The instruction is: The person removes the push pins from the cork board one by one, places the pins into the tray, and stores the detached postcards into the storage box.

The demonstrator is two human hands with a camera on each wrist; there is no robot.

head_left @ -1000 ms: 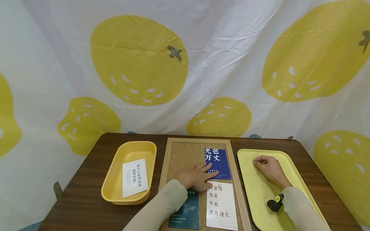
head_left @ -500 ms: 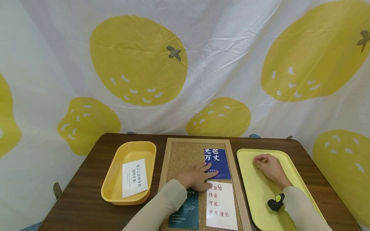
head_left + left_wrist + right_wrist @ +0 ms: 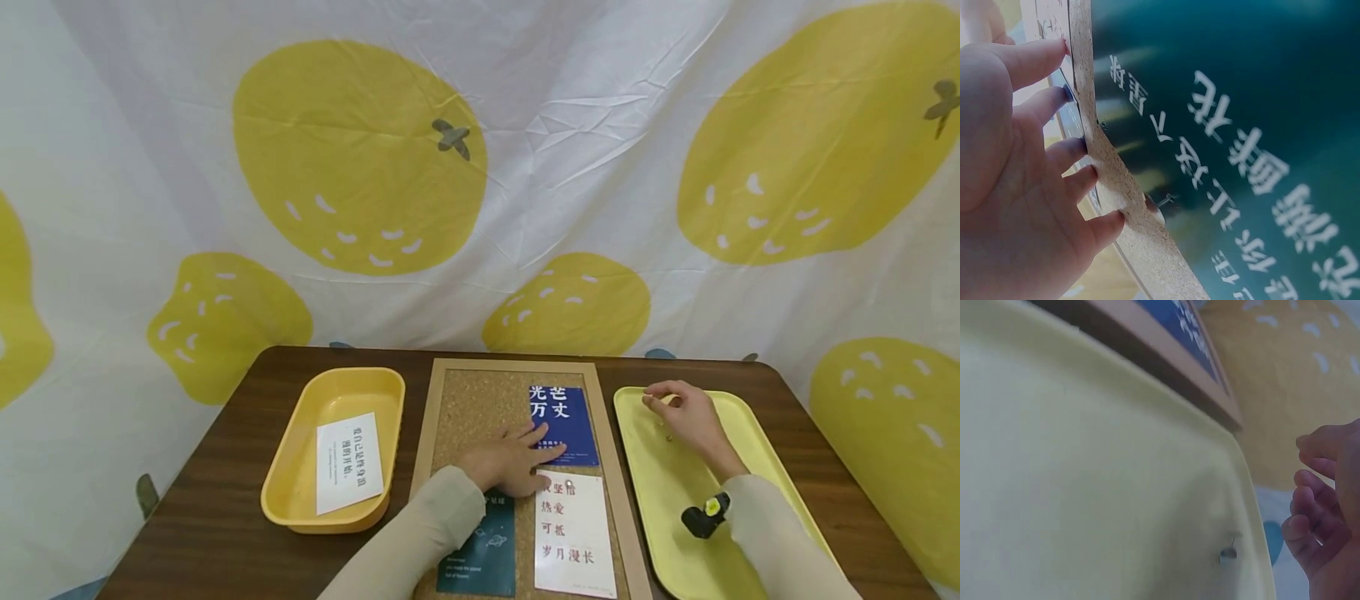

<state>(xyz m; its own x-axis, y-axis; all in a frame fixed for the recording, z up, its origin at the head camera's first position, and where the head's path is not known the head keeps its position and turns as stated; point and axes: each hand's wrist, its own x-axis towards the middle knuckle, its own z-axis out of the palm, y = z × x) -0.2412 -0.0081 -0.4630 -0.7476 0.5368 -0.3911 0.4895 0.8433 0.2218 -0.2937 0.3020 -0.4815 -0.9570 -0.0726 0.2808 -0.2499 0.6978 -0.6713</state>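
Note:
My left hand (image 3: 510,462) rests flat on the corkboard (image 3: 472,408), fingers spread over the blue card (image 3: 570,425) and the top of the white card (image 3: 573,533). In the left wrist view its fingertips press beside the teal card (image 3: 1229,156). Over the far left corner of the yellow tray (image 3: 675,533), my right hand (image 3: 686,421) keeps thumb and forefinger pinched on a thumbtack, nearly all hidden by the fingertips. Another metal thumbtack (image 3: 1229,553) lies on the tray below that hand.
A yellow-orange basin (image 3: 300,467) on the left holds a white card (image 3: 348,462) with dark lettering. The dark wooden table (image 3: 240,467) carries everything. A curtain with large yellow fruit prints (image 3: 360,167) hangs behind it.
My right hand has risen off the tray's surface and shifted left and away, towards the board, with its pinch kept. A thumbtack shows where it was. My left hand stays put.

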